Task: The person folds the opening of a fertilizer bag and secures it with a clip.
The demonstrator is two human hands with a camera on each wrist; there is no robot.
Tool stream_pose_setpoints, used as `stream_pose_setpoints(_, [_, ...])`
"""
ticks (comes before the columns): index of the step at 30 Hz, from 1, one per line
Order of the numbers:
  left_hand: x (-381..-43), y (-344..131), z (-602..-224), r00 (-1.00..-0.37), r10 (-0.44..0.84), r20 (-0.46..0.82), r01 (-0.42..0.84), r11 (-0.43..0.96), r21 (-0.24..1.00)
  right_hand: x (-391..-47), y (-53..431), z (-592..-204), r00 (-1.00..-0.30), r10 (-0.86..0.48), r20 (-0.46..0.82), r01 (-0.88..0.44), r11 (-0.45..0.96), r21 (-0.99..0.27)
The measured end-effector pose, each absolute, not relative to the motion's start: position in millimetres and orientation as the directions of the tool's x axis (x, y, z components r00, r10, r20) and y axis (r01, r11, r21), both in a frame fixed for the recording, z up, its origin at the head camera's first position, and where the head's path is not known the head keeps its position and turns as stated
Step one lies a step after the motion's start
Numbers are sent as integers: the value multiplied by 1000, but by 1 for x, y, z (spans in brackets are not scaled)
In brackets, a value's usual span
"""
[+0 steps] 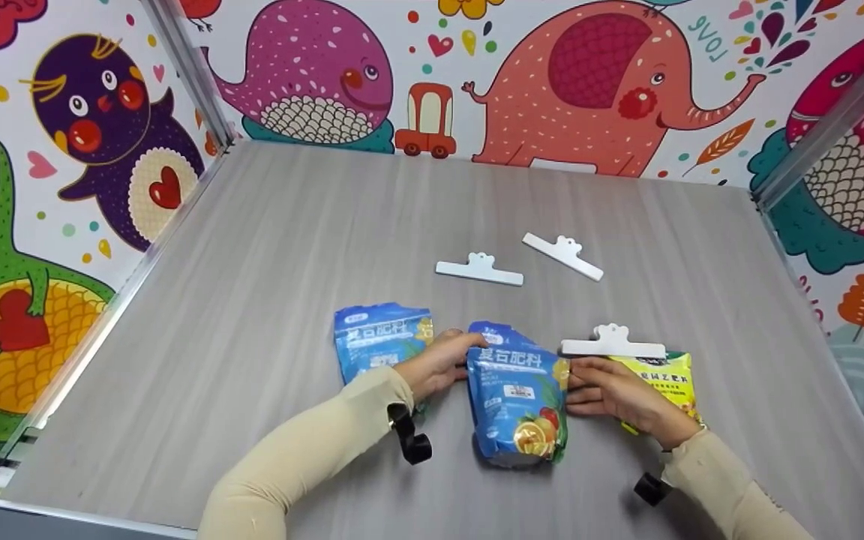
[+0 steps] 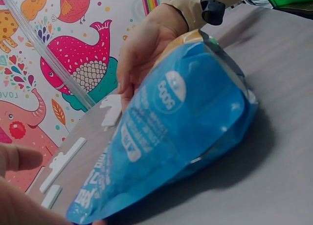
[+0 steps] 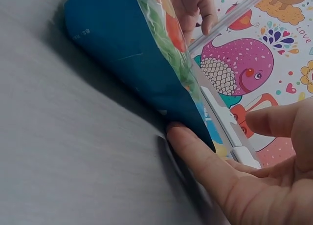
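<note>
Front and centre, near side: blue pouch (image 1: pixel 511 412) on a slant, base toward the person, top end pointing away; how much of its underside meets the surface (image 1: pixel 289 247), cannot tell. It sits between both grips. Left grip (image 1: pixel 443 360) at the upper left edge, fingers touching there, thumb off the pouch in the left wrist view; not clenched. Right grip (image 1: pixel 623 390) at the right edge, index finger laid against the back, thumb standing apart; also released, supporting rather than grasping. Just left, partly behind the left grip, a second blue pouch (image 1: pixel 372 341). Right, behind the right grip, a yellow bag (image 1: pixel 664 379), a white clip (image 1: pixel 612 347) along its top; whether clamped, cannot tell. Beyond the pouches, a flat clip (image 1: pixel 481 271), then an angled clip (image 1: pixel 565 256). Wide room to the left, up to the left wall (image 1: pixel 113 112); more beyond the clips, to the back wall (image 1: pixel 574 97). Right edge well apart from the bag.
</note>
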State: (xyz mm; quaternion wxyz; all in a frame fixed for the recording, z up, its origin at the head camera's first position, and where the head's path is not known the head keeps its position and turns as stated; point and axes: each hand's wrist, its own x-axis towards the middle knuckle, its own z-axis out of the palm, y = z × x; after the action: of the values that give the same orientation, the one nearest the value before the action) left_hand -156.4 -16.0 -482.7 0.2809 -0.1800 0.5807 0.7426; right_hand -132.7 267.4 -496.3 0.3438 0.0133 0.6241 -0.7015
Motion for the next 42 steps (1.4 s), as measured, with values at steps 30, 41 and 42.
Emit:
stream_pose_setpoints(30, [-155, -16, -483, -829, 155, -537, -555, -115, 824, -129, 263, -492, -820, -420, -388, 435, -16, -900])
stream_pose_setpoints(41, [-150, -19, -482, -857, 166, -488, -511, -149, 846, -127, 260, -487, -850, -386, -357, 390, -6, -921])
stream_pose_setpoints(42, [-149, -19, -481, -858, 165, -487, -509, -148, 848, -127, 259, -486, -853, -381, -356, 386, -3, -922])
